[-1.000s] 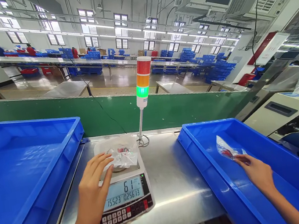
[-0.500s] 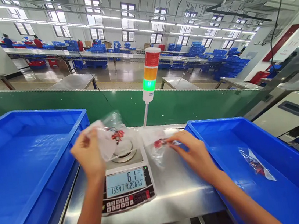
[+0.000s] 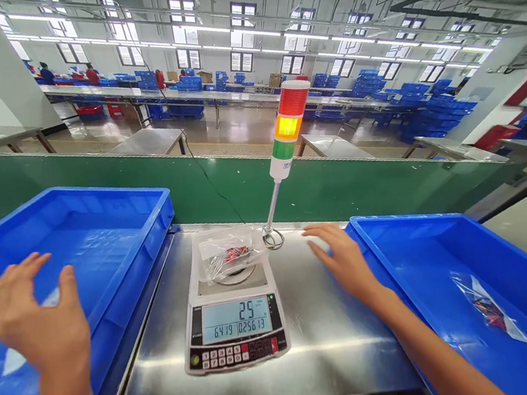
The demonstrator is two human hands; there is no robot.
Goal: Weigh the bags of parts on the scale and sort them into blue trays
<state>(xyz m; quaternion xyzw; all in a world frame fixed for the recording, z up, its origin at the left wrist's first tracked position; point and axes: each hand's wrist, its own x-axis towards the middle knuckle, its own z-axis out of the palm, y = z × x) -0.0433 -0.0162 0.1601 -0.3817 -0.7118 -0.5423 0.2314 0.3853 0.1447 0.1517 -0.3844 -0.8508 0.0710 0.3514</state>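
A counting scale (image 3: 235, 322) stands on the steel table (image 3: 323, 339), its display reading 25. A clear plastic bag with red parts (image 3: 230, 258) lies on the scale's pan. My left hand (image 3: 40, 320) hovers open over the left blue tray (image 3: 118, 244), fingers spread; a clear bag (image 3: 14, 357) shows just under it. My right hand (image 3: 343, 258) is open, fingers stretched, above the table beside the right blue tray (image 3: 398, 250). Another clear bag with red parts (image 3: 490, 309) lies in the right tray.
A signal tower light (image 3: 289, 125) on a thin pole rises behind the scale, with its amber segment bright. A green conveyor wall (image 3: 95, 188) runs across behind the table. Far behind are long benches with blue crates and several people.
My left hand swung left from above the scale to over the left tray, no longer holding its bag. My right hand let go of its bag, which now lies on the pan. The reading fell from 61 to 25.
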